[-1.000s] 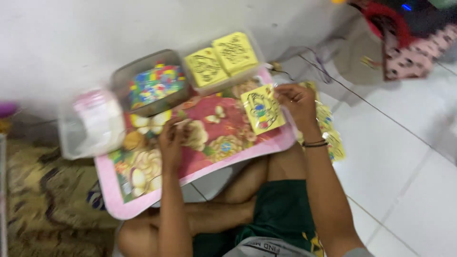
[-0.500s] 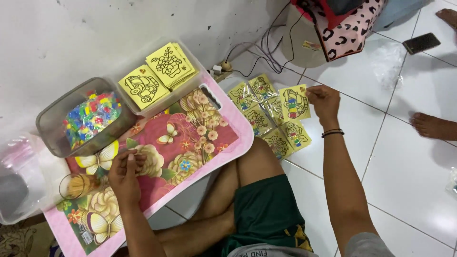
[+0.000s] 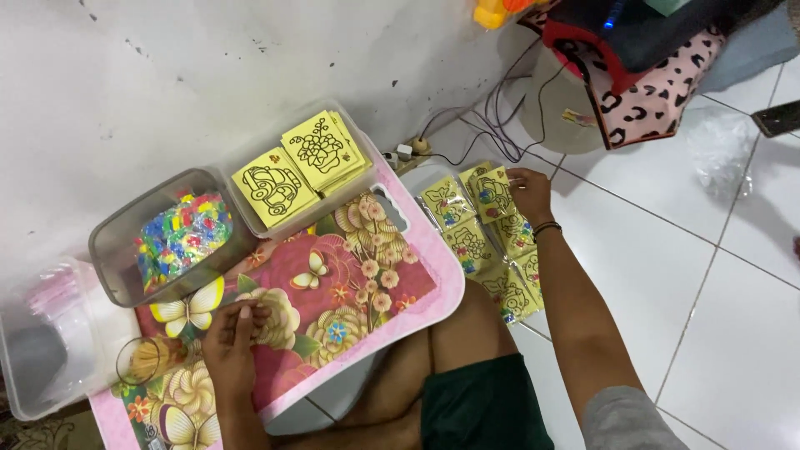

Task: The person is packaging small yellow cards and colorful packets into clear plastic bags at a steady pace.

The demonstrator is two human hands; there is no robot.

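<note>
My right hand (image 3: 528, 193) reaches out to the right and rests on a yellow packet (image 3: 493, 193) at the top of a spread of yellow picture packets (image 3: 483, 250) lying on the white floor. My left hand (image 3: 229, 343) lies flat on the pink flowered lap table (image 3: 333, 292), fingers together, holding nothing. A clear tub with yellow line-drawing cards (image 3: 296, 171) stands at the table's far edge. Beside it is a clear tub of small coloured bottles (image 3: 179, 237).
A larger clear tub (image 3: 46, 342) with plastic bags sits at the left. Cables and a plug strip (image 3: 408, 150) run along the white wall. A pink spotted bag (image 3: 658, 100) and a crumpled clear plastic bag (image 3: 717, 150) lie at the right. My legs are under the table.
My right hand has carried a yellow packet from over the table out to the floor on the right and laid it with the other packets. My left hand stays on the table.
</note>
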